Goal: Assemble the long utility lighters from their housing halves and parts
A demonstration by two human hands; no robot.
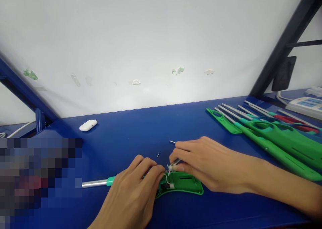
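An opened utility lighter lies on the blue table, its green half shell (187, 185) hollow side up and its metal tube (94, 183) pointing left from a teal collar. Inside the shell are a white wire and a small dark part with a pale end. My left hand (137, 180) is closed over the lighter's middle, hiding much of it. Above the shell's upper edge, my right hand (201, 162) pinches a small whitish translucent part (171, 168). A thin metal piece (172, 142) shows by the right knuckles. One tiny metal pin (158, 155) lies beyond my fingers.
Several long lighters (266, 145) with green or red handles lie at the right, beside a loose green shell half (223, 121). A white earbud case (88, 125) is at the back left. At the far right are a white power strip (305, 107) and a black flat device (284, 73).
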